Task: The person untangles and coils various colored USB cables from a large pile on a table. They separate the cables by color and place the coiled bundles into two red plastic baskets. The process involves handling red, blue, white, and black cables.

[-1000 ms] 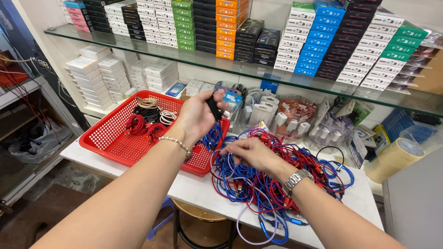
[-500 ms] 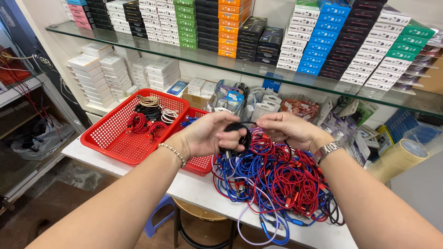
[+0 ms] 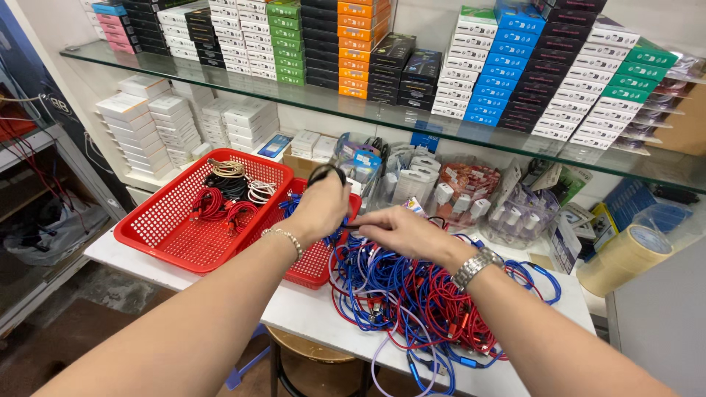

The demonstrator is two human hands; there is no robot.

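Note:
My left hand [image 3: 320, 207] is closed around a black cable [image 3: 326, 173], whose loop sticks up above my fist, over the edge of a red basket. My right hand [image 3: 401, 231] reaches toward the left hand, fingers pinched at the cable's other end, above a tangled heap of red and blue cables [image 3: 419, 298] on the white table. A bracelet is on my left wrist, a metal watch on my right. The larger red basket [image 3: 158, 228] to the left holds several coiled cables [image 3: 228, 195] in red, black, white and beige.
A second red basket [image 3: 312, 268] sits partly under my left hand. Clear bags of chargers [image 3: 456, 192] line the back of the table. A glass shelf [image 3: 368, 117] carries stacked coloured boxes. White boxes [image 3: 140, 129] stand at left, tape rolls [image 3: 625, 257] at right, a stool below.
My hands met over the cable heap, then the left hand lifted the black cable up toward the basket. The right hand now stretches out toward it.

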